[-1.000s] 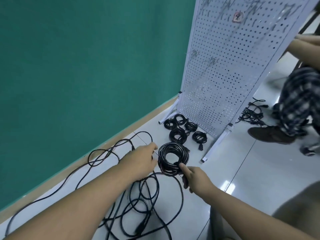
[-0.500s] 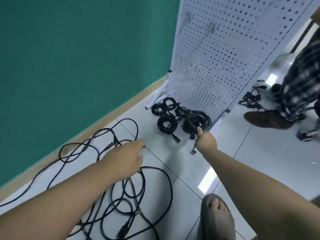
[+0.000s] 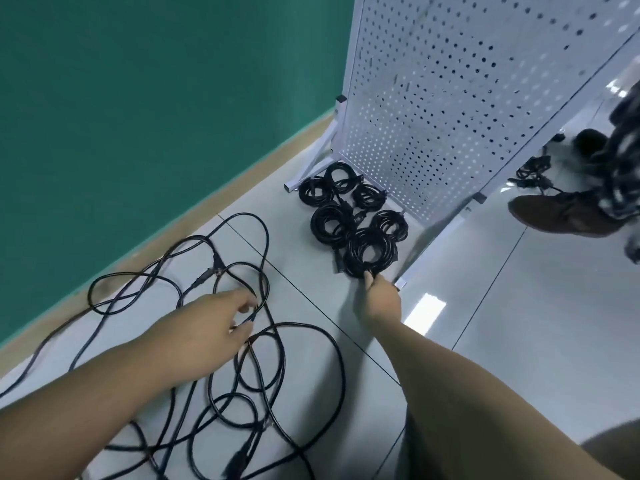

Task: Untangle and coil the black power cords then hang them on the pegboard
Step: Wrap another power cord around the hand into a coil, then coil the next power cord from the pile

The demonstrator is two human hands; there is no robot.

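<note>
Head view: the right hand (image 3: pixel 381 299) stretches out to the foot of the pegboard (image 3: pixel 450 98). Its grip is a narrow pinch on the near rim of a coiled cord (image 3: pixel 370 251), which lies flat on the floor (image 3: pixel 519 341). Just beyond that grip sit five more coils (image 3: pixel 329 223), bunched against the board's base. It looks like a staging heap, kept right under where they are meant to hang. Pinching the rim rather than scooping the whole ring would, I'd judge, keep the turns from springing apart.

The left hand (image 3: pixel 207 327) hovers low, nearer the person and well apart from the pinch. It is over the loose cords (image 3: pixel 311 341), which sprawl in overlapping loops beside the green wall (image 3: pixel 138 98). One strand runs right at its fingertips (image 3: pixel 244 301) — the fingers are half curled, and I cannot tell whether that grip has closed on it. It seems placed to start on the next cord.

I see no cord hanging on the part of the board that shows, so by my reckoning the hanging is all to come. Past the board from the pinch, another person's shoe (image 3: pixel 561 216) stands beside a small heap of cords (image 3: pixel 533 171).
</note>
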